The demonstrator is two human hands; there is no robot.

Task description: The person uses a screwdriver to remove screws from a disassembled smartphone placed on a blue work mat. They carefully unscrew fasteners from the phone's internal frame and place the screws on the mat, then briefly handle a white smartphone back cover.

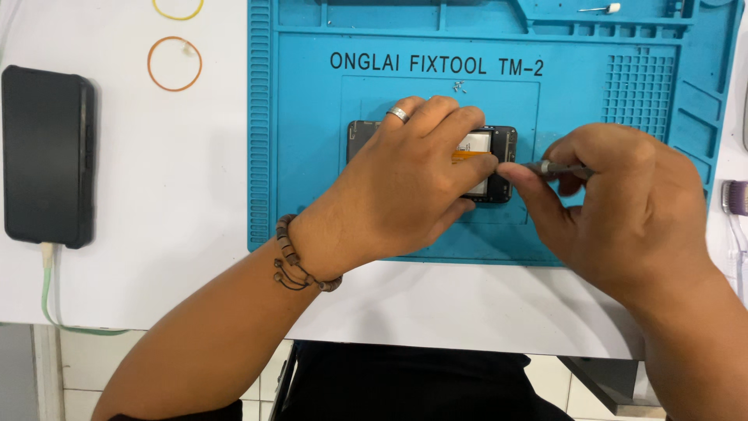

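An opened phone (499, 160), its back off and a pale battery showing, lies flat near the middle of a blue repair mat (312, 156). The left hand (405, 183) lies over it, fingers pressed down on its body, a ring on one finger and a beaded bracelet (300, 261) at the wrist. The right hand (623, 206) pinches a thin metal tool (557, 167), probably a screwdriver, its tip at the phone's right edge. Small screws (458, 87) lie just above on the mat. Well apart on the white table (156, 234), a black phone (48, 156) lies with a cable plugged in, near two rubber bands (174, 64).
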